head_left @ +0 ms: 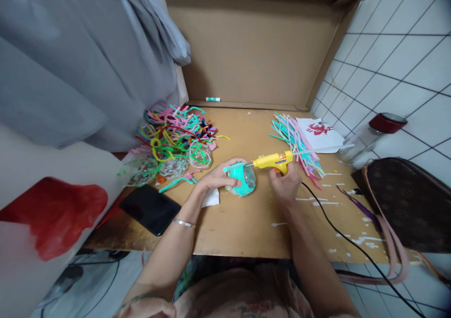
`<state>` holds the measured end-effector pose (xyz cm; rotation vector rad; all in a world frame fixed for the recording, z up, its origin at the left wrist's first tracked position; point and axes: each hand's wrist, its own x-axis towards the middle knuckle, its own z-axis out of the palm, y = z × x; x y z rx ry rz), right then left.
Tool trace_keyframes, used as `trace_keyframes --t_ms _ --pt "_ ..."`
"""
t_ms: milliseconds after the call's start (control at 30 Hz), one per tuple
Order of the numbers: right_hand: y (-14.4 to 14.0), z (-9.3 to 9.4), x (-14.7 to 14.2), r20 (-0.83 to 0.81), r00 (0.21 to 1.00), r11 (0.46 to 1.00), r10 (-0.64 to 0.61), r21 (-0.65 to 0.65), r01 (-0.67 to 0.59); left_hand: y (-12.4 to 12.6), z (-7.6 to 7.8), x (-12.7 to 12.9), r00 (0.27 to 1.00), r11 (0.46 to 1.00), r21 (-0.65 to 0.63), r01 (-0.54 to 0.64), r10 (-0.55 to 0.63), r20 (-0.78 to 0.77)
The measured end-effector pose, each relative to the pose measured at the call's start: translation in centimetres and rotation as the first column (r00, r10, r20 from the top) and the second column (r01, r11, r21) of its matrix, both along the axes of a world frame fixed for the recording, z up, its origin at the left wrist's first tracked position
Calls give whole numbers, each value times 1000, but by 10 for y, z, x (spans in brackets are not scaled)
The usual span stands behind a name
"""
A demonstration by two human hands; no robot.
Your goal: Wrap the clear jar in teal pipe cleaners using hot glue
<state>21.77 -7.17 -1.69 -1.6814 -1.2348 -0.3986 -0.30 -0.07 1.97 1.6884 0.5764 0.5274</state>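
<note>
My left hand (220, 176) is wrapped round a small clear container (250, 179) that has turquoise pipe cleaner (237, 173) wound about it. A short turquoise end sticks out at its upper left. My right hand (286, 182) grips the handle of a yellow glue gun (271, 160), which points left. Its nozzle is at the upper edge of the container; whether it touches the pipe cleaner I cannot tell. A clear glue stick (322, 149) juts from the gun's back end. Under my left wrist lies a piece of white paper (211, 197).
A tangled heap of coloured pipe cleaners (176, 135) and a black phone (150, 209) lie left. To the right are straight pipe cleaners (298, 139), a bottle (369, 135), a brown bag (408, 200) and the gun's black cord (338, 233). A cardboard box (246, 45) stands behind.
</note>
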Motion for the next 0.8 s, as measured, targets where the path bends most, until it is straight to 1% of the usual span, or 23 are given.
trace_keyframes --t_ms 67,133,233,333,433,500,600,700,800 --pt "0 1 2 -25 999 1000 -19 -2 19 0 0 0 1000 1000 7 -3 3 -2" --pt "1 2 6 -89 992 996 -86 -22 84 1 -1 -1 1000 1000 20 -9 9 -8" --pt "5 -1 17 -236 947 973 -219 -124 194 2 -3 0 1000 1000 17 0 0 -4" --pt "9 -8 27 -300 915 949 -270 -246 199 2 -3 0 1000 1000 3 10 -10 -20" --pt "9 -16 29 -237 926 925 -294 -317 212 0 -1 0 998 999 33 -21 23 -54" --pt "8 -21 28 -155 945 919 -286 -323 225 -2 -1 0 999 999 38 -28 30 -39" --pt "6 -27 27 -49 957 916 -285 -309 257 -2 -1 -1 1000 1000 10 7 -7 4" --pt "5 -28 27 57 948 882 -314 -353 313 -2 -1 -1 1000 1000 23 0 0 -2" --pt "4 -24 26 135 933 849 -333 -387 360 -2 -2 -1 999 999 38 -24 25 -38"
